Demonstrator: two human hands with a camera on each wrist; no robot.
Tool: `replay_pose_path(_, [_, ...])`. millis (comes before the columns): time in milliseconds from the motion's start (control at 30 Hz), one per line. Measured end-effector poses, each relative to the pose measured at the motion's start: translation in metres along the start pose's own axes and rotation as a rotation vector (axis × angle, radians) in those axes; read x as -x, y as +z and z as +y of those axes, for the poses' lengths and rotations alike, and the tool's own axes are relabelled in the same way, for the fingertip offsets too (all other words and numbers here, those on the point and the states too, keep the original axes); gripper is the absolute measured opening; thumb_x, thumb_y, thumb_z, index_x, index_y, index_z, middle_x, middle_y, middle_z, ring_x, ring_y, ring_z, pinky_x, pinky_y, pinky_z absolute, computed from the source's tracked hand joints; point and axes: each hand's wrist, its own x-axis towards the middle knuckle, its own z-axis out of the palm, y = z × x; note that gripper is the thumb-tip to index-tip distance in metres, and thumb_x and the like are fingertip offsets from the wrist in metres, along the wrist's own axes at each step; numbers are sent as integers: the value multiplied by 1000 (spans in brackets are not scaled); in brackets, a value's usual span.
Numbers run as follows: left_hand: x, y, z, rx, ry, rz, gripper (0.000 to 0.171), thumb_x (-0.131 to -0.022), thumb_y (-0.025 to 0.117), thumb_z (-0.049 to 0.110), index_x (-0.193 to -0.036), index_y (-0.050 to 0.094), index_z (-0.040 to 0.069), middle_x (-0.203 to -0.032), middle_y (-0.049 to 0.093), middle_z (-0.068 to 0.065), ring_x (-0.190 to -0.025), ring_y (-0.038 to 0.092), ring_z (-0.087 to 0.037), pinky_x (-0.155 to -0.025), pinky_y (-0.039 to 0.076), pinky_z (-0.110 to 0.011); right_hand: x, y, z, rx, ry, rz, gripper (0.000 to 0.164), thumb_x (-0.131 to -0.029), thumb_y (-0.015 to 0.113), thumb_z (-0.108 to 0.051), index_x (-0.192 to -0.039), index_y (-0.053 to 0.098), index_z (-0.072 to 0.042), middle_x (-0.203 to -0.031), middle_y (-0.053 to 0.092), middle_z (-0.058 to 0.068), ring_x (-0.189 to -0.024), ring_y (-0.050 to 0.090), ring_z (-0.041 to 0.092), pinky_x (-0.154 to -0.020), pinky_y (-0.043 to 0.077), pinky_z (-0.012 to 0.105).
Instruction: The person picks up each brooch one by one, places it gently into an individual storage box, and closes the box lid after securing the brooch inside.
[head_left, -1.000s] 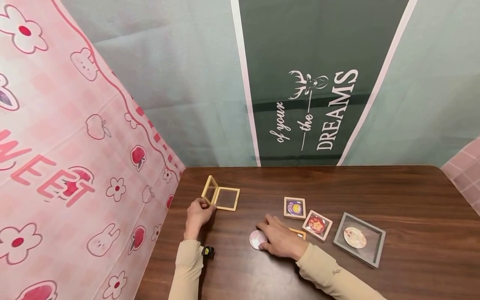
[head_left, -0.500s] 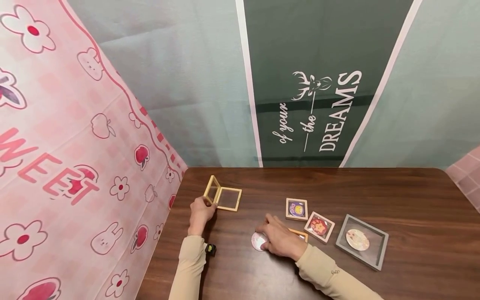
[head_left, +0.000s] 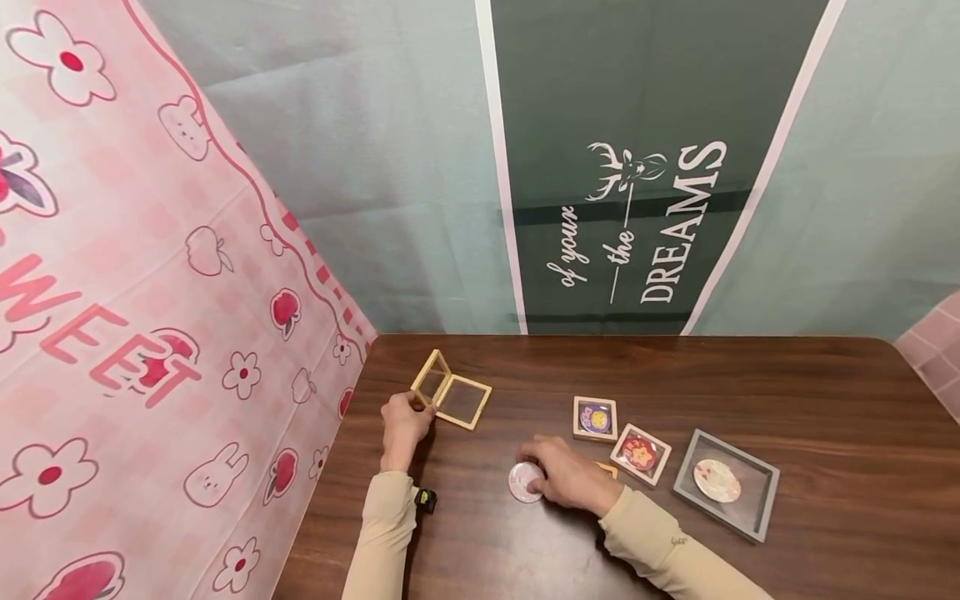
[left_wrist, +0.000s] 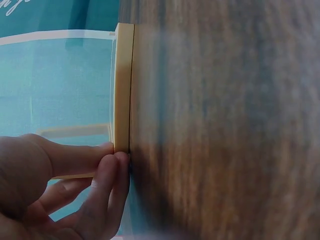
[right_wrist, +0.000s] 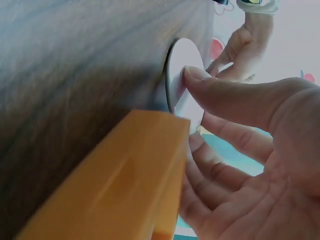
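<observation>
A yellow hinged display frame (head_left: 465,402) with clear film stands unfolded on the table, one panel lying flat and the other raised. My left hand (head_left: 405,429) pinches it near the hinge; the left wrist view shows thumb and fingers on the yellow frame edge (left_wrist: 123,90). A round, pale pink badge (head_left: 523,482) lies on the wood, held by my right hand (head_left: 566,475). In the right wrist view the thumb (right_wrist: 200,75) lies over the badge (right_wrist: 186,55), with the other fingers around its far side. An orange frame (head_left: 608,471) is partly hidden under the right hand.
Two small pink-rimmed frames, one with a purple badge (head_left: 596,418) and one with a red badge (head_left: 640,454), lie right of centre. Further right is a bigger grey frame (head_left: 767,500) holding a pale round piece. Cloth backdrops rise behind the brown table (head_left: 847,417) and at left.
The yellow frame has turned slightly clockwise in my left hand. My right hand and the pink badge have shifted a little to the right. The view has drifted slightly.
</observation>
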Motion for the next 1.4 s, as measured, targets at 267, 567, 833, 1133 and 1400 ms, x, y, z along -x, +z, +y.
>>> replay_pose_path(267, [19,-10,22,7,4,-6,5,-88,84,15,-87,80,16,-85,75,-2,-99,69,-32,-86,55,-48,-2,-7,8,-128,-18,-8,22,-86,79,6,-107,80,-2,-91,71,1,-76,59,1,-68,52,21])
replay_pose_path(567, [27,-9,30,13,49,-42,6,-90,85,15,-87,81,18,-91,77,-1,-99,69,-26,-85,55,-43,1,-15,11,-206,-63,37,19,-90,78,5,-105,84,-5,-90,74,0,-78,60,-2,-69,54,21])
replay_pose_path(833, [35,-5,38,12,116,-100,6,-89,86,14,-88,81,17,-88,78,0,-87,68,-20,-79,54,-37,1,-20,13,-288,31,69,14,-90,83,-2,-104,84,-6,-91,77,3,-76,64,0,-67,55,21])
replay_pose_path(1133, [40,5,42,8,140,-166,6,-91,86,15,-91,82,19,-91,78,0,-87,67,-18,-80,55,-35,0,-23,19,-287,63,129,12,-91,84,-6,-104,84,-7,-88,76,-2,-72,62,-1,-64,54,21])
replay_pose_path(1400, [48,11,49,-7,207,-200,6,-90,86,12,-90,81,15,-87,77,0,-81,65,-15,-74,54,-32,-5,-24,24,-303,96,143,13,-92,82,-4,-105,83,-2,-88,77,3,-70,64,0,-62,54,21])
